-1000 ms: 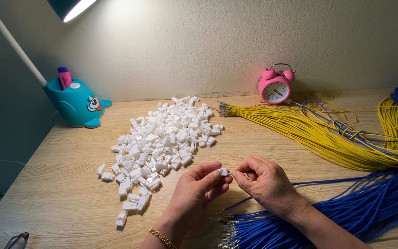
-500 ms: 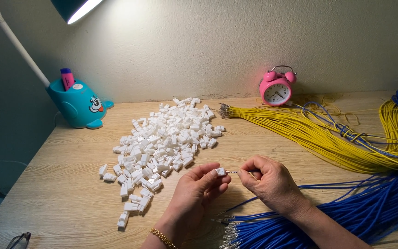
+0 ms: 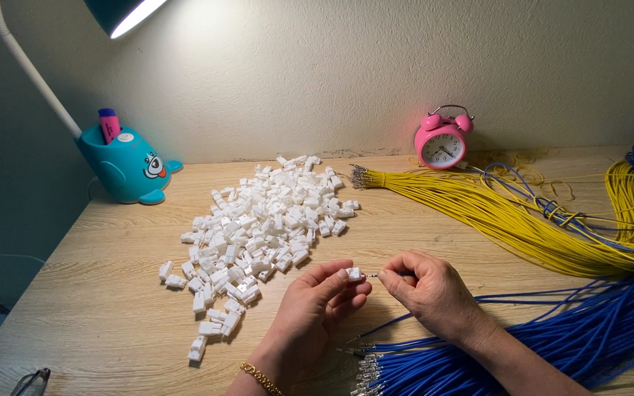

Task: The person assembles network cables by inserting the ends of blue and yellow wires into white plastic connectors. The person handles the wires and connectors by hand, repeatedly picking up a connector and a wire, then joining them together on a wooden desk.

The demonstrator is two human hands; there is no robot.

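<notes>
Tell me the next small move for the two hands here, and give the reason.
Probably slide the right hand leftward to push the wire tip into the white connector. The left hand pinches that connector facing the tip, and only a small gap seems to separate them. The blue wire trails down to the blue bundle.

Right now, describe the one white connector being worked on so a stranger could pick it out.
Start at the wooden desk and find the big pile of small white plastic connectors. Just below-right of it, one white plastic connector sits pinched in the left hand, the only one off the desk.
</notes>
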